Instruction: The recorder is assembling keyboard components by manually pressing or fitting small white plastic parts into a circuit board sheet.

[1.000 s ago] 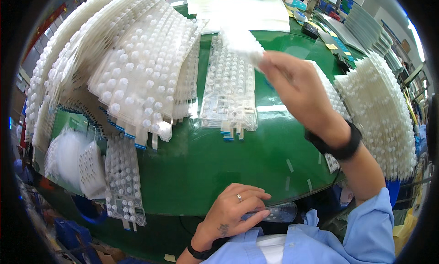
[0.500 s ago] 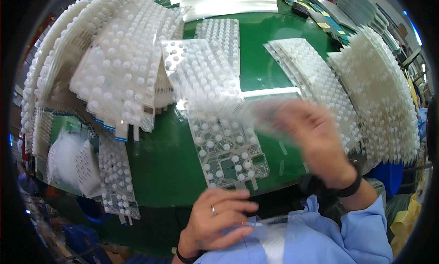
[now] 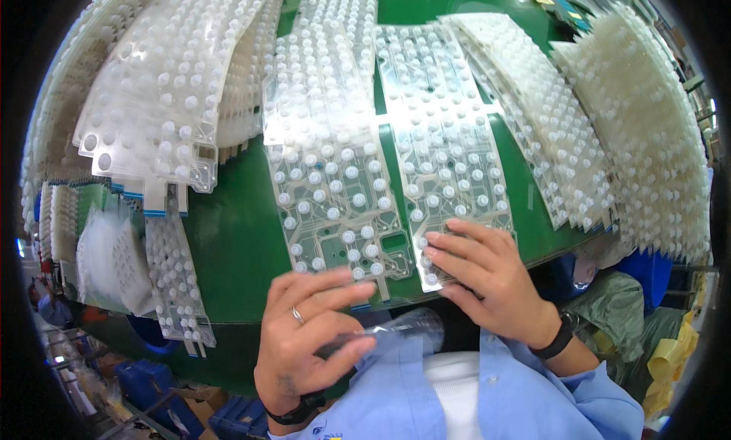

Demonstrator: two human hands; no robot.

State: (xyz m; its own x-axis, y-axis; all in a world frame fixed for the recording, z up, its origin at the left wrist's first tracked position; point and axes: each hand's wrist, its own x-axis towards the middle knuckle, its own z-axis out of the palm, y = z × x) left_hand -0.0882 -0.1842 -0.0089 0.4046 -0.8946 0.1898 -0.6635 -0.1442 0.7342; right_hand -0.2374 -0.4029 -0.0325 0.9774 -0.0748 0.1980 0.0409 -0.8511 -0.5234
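Observation:
Two clear membrane sheets with white domes and printed traces lie side by side in front of me, a left sheet (image 3: 335,177) and a right sheet (image 3: 442,166). My right hand (image 3: 495,280) lies over the near end of the right sheet, fingers stretched out and apart on its domes, thumb by the near edge. My left hand (image 3: 312,329) is just off the near end of the left sheet. Its thumb and curled fingers close on a clear plastic film (image 3: 411,329), which extends rightward above my lap. The exact pinch is partly hidden.
Tall fanned stacks of domed sheets stand at the left (image 3: 167,74) and far right (image 3: 640,128). A smaller stack (image 3: 533,112) lies inside the right one. A narrow sheet (image 3: 179,280) hangs over the edge of the green table (image 3: 232,265). Blue bins (image 3: 148,390) stand below.
My right hand has come from a blurred sweep over the table's right side to rest on a sheet. That second sheet now lies beside the first. My left hand has shifted slightly left.

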